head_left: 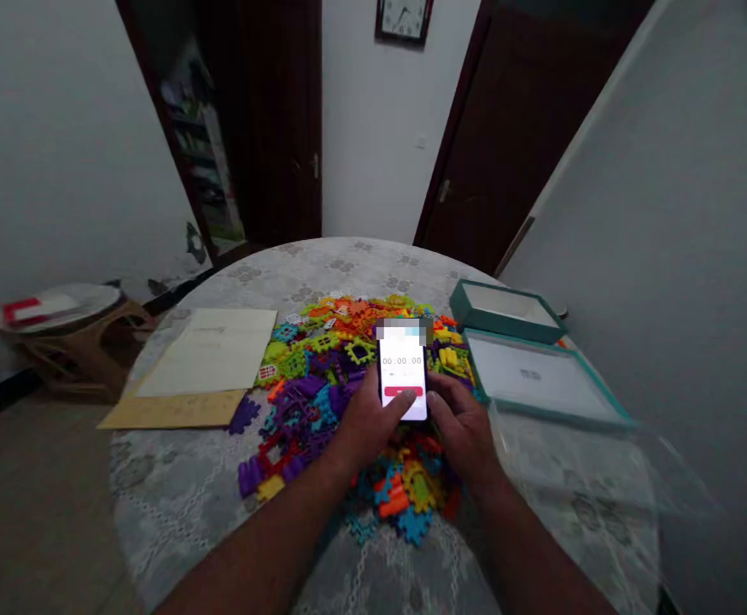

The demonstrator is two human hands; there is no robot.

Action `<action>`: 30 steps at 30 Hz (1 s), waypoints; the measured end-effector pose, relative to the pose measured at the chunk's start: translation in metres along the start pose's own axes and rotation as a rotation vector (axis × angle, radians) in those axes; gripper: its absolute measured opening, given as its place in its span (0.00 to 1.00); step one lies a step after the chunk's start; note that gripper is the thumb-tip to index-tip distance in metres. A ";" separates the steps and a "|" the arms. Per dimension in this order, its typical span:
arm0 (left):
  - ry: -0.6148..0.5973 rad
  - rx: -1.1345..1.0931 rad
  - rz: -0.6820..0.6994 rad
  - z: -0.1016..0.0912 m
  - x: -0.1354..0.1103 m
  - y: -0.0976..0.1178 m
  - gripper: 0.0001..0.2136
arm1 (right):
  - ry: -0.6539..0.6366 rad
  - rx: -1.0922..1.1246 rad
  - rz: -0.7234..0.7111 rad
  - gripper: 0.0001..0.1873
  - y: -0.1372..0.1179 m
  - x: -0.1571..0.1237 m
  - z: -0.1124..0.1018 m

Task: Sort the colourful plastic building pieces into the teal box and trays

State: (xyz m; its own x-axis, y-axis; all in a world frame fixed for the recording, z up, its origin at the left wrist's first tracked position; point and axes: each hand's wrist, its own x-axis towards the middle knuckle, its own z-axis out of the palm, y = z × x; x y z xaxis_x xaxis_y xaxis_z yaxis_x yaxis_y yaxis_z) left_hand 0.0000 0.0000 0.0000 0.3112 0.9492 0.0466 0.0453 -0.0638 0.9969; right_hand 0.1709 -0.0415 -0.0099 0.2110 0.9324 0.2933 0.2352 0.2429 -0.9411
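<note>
Both hands hold a smartphone (pixel 403 369) upright over the middle of a round table (pixel 174 495). Its lit screen shows a timer at 00:00:00 and a red button. My left hand (pixel 368 420) grips the phone's left side, thumb resting on the red button. My right hand (pixel 461 427) wraps the right side from below. Under and around the hands lies a pile of colourful plastic interlocking blocks (pixel 309 384), purple, green, orange, yellow and blue.
A white sheet on brown cardboard (pixel 210 350) lies left of the pile. A teal box (pixel 504 309) and its lid (pixel 539 376) sit to the right, with clear plastic wrap (pixel 578 461) in front. A low stool (pixel 59 329) stands on the floor at left. Two dark doors are behind.
</note>
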 end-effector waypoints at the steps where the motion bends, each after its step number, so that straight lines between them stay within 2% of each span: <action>1: 0.012 0.005 0.021 0.001 0.001 -0.001 0.26 | 0.008 0.003 0.007 0.16 0.002 0.000 -0.001; 6: 0.061 0.026 0.100 0.004 0.003 -0.005 0.26 | -0.017 0.071 0.030 0.18 0.011 0.001 -0.002; 12: 0.065 0.027 0.095 0.005 0.005 -0.009 0.26 | -0.057 0.152 0.039 0.19 0.019 0.004 0.000; 18: 0.064 0.006 0.115 0.006 0.005 -0.011 0.28 | -0.041 0.139 0.047 0.19 0.018 0.004 0.001; 30: 0.060 0.027 0.122 0.005 0.002 -0.003 0.24 | -0.011 0.094 0.003 0.17 0.017 0.003 0.001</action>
State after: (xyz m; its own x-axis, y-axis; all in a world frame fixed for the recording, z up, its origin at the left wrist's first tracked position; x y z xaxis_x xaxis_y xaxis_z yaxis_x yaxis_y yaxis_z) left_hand 0.0050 0.0005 -0.0037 0.2583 0.9507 0.1716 0.0368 -0.1872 0.9816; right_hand 0.1751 -0.0340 -0.0251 0.2010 0.9360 0.2890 0.1448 0.2634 -0.9537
